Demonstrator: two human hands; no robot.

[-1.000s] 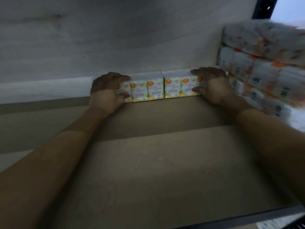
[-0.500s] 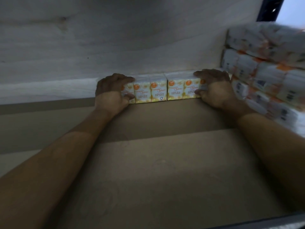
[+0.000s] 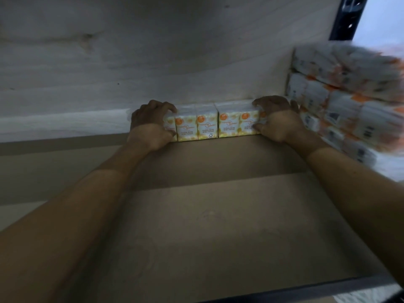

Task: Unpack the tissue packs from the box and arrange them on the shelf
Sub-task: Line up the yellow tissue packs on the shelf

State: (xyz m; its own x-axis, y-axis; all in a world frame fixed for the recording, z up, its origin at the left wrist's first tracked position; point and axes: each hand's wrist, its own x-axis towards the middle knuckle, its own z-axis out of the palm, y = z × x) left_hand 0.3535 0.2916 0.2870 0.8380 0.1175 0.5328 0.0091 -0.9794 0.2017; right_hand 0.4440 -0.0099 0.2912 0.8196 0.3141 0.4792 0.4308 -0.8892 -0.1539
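Several small white-and-yellow tissue packs [image 3: 214, 125] with orange dots on the fronts stand side by side in one tight row. It sits at 12 o'clock from us, at the very back of the shelf. They're upright, labels facing us, and we can just about read "Floral Bliss Mini Tissue" on a couple of them. The row touches the pale whitewashed wooden back panel [image 3: 153, 62] behind it.

Our left hand [image 3: 150, 125] grips the 9 o'clock end of the row, fingers curled over the top and thumb on the front face. Our right hand [image 3: 277, 121] does the same at the 3 o'clock end, fingers hooked over the top and thumb pressed low on the front. Both end packs are partly hidden under the hands, so we can't give an exact count.

Everything rests on a flat brown shelf board [image 3: 218, 226] running back toward us at 6 o'clock. It ends in a dark metal front rail [image 3: 306, 289].

Over at 2 to 3 o'clock there's a blurry stack of wrapped packs [image 3: 349, 101], white with orange bits, just beside the right hand. Above that, at 1 o'clock, is a dark metal upright post [image 3: 347, 16] with holes in it.
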